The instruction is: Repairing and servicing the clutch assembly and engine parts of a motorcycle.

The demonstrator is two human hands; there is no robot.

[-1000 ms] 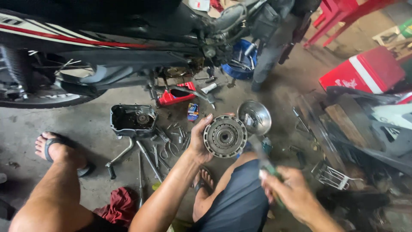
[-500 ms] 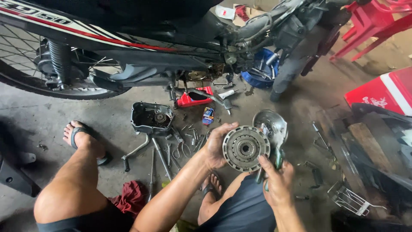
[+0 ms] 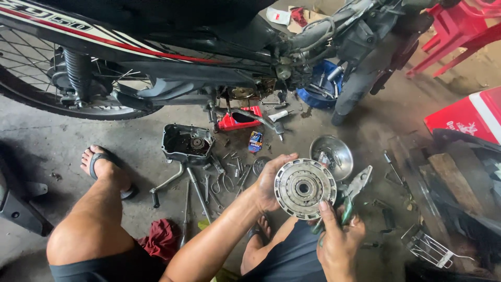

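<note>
- While the left hand cups the round clutch assembly from its left rim, fingers curled on it, the disc faces up at the camera above the knees.
- Right hand, fingers closed around green-handled pliers, touches the disc's lower right edge.

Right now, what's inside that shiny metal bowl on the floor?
The metal bowl holds a few small parts near its middle, too small to tell apart. Its near edge is hidden behind the round clutch in the left hand and the pliers in the right hand.
</note>
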